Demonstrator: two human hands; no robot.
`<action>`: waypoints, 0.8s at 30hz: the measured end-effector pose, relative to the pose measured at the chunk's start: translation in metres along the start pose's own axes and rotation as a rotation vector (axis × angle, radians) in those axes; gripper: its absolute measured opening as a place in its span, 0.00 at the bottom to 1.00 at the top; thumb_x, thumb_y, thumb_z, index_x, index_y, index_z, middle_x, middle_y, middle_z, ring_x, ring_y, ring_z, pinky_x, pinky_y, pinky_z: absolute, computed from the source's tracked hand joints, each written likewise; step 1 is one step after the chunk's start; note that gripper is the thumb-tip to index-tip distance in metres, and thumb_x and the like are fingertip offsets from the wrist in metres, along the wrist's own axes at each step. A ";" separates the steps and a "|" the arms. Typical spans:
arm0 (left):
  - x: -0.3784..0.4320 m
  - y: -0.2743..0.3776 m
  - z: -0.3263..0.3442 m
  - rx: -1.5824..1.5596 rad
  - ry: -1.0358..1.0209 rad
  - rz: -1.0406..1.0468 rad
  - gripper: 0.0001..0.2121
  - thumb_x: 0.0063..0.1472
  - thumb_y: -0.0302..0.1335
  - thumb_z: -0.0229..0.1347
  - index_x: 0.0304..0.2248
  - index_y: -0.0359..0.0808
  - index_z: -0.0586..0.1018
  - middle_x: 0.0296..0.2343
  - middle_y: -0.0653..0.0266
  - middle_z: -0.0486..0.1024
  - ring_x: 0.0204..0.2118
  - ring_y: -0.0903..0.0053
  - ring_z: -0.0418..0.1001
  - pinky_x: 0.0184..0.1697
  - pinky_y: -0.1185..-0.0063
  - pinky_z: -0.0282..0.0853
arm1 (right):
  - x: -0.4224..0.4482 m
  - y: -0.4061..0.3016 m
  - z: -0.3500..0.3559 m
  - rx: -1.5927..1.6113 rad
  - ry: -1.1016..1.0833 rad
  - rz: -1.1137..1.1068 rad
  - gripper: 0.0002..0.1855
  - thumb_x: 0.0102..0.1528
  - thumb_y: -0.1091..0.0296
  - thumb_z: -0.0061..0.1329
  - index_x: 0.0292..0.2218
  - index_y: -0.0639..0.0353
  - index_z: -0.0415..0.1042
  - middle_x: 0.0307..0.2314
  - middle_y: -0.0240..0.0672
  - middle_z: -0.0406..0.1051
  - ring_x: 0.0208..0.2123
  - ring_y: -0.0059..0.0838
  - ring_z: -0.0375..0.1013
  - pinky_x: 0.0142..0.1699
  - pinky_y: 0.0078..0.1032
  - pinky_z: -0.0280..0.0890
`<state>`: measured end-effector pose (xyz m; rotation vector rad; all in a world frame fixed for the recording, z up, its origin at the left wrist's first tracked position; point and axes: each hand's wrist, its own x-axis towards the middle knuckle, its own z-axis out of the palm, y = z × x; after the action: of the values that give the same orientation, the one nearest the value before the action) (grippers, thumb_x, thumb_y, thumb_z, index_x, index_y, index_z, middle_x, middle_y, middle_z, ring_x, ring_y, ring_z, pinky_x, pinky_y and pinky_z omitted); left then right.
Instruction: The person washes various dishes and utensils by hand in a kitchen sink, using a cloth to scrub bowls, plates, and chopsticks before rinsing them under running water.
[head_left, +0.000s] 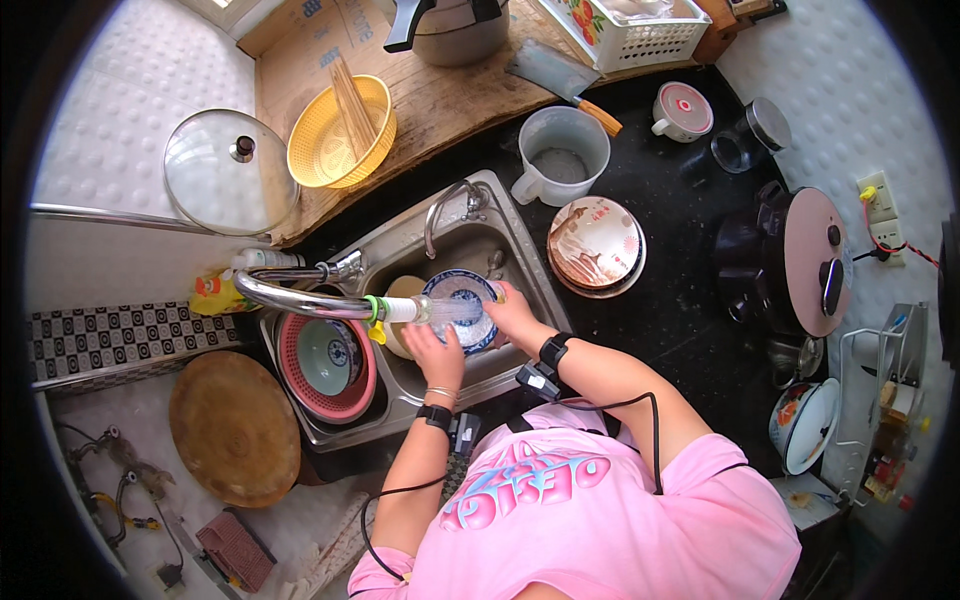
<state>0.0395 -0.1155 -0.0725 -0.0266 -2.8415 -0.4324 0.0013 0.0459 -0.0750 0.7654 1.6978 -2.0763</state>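
Over the right basin of the stainless-steel sink (541, 289), my right hand (514, 315) grips the right rim of a blue-and-white patterned bowl (472, 339). My left hand (435, 354) is at the bowl's lower left edge, its thumb over the rim and its other fingers partly hidden. Water runs into the bowl from the white nozzle (399, 310) of a curved chrome faucet (300, 301). Behind the bowl, a beige dish (405, 287) shows in part. In the left basin, a pink colander (304, 390) holds a pale green bowl (315, 361) and another blue-patterned bowl (342, 351).
Stacked plates (595, 244) and a plastic measuring jug (565, 146) stand right of the sink. A cleaver (555, 69) lies behind, its handle past the wooden board's edge. A yellow basket (319, 146) holds chopsticks. An electric cooker (757, 255) stands far right; a round wooden board (234, 429) leans at left.
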 end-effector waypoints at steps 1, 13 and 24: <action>-0.001 -0.005 0.005 -0.100 0.079 -0.132 0.19 0.60 0.29 0.47 0.49 0.29 0.66 0.43 0.49 0.69 0.44 0.54 0.68 0.50 0.67 0.63 | -0.001 -0.004 -0.001 -0.027 -0.024 -0.004 0.22 0.51 0.73 0.46 0.48 0.61 0.62 0.33 0.39 0.70 0.22 0.32 0.72 0.10 0.28 0.62; 0.008 -0.007 -0.008 -1.266 -0.619 -1.035 0.15 0.57 0.23 0.43 0.45 0.35 0.69 0.30 0.66 0.73 0.28 0.78 0.74 0.20 0.82 0.67 | 0.006 0.023 -0.015 -0.531 0.208 -0.152 0.17 0.50 0.65 0.51 0.39 0.64 0.65 0.36 0.47 0.70 0.38 0.44 0.70 0.40 0.36 0.65; 0.029 0.020 -0.027 -1.453 -0.630 -1.006 0.21 0.57 0.24 0.43 0.52 0.43 0.61 0.40 0.62 0.70 0.39 0.72 0.73 0.32 0.74 0.75 | -0.009 0.025 0.028 -1.110 -0.105 -0.664 0.28 0.56 0.59 0.35 0.58 0.55 0.54 0.55 0.47 0.55 0.57 0.59 0.51 0.60 0.44 0.47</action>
<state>0.0192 -0.1052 -0.0342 1.1164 -1.9938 -2.8597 0.0174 0.0124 -0.0853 -0.2882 2.7816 -1.0205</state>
